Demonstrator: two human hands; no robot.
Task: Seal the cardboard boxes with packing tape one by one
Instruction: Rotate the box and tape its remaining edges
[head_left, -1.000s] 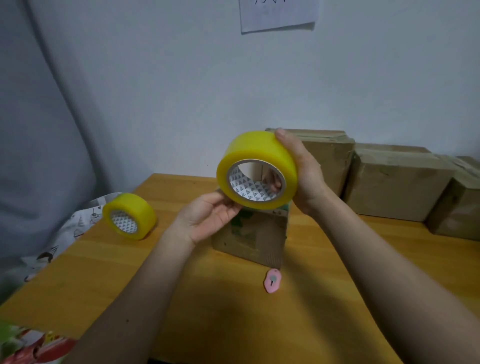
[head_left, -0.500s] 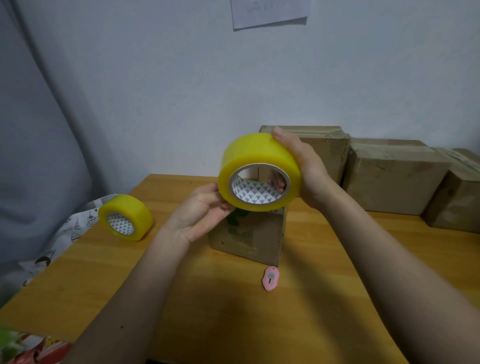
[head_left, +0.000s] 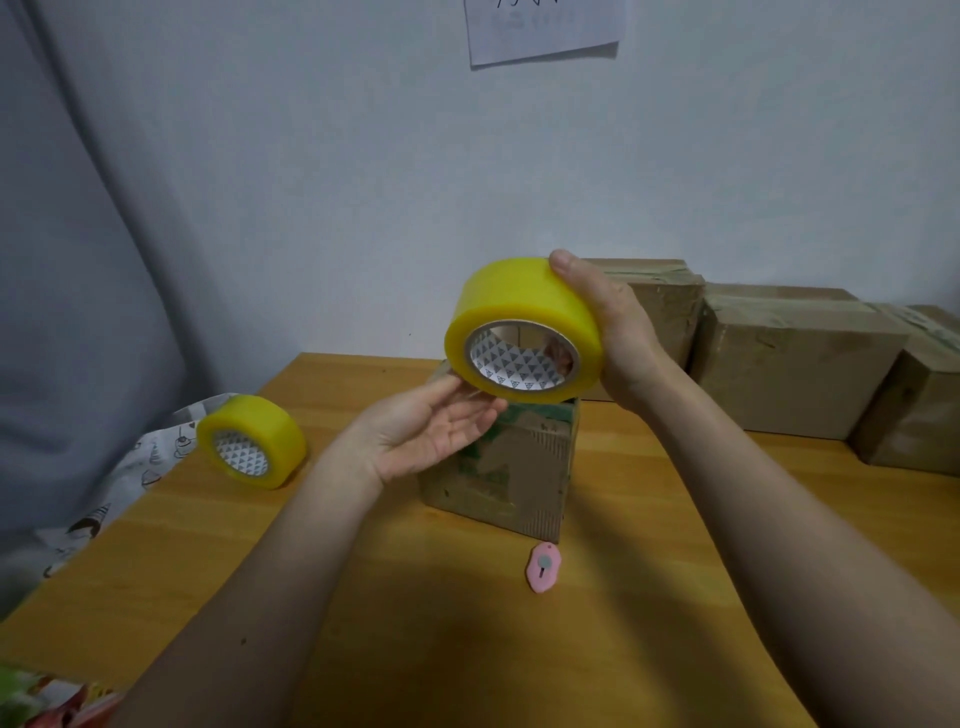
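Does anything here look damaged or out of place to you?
The small cardboard box under the raised tape roll looks worn: its front is scuffed, with torn green patches. A patterned sheet hangs off the table's left edge. Otherwise nothing is spilled or toppled.

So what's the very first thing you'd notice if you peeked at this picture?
The big yellow tape roll held up in the air, gripped by the right hand with the open left hand just under it. Right behind them a small cardboard box stands on the wooden table. A second yellow roll lies at the table's left edge, and a little pink cutter lies before the box.
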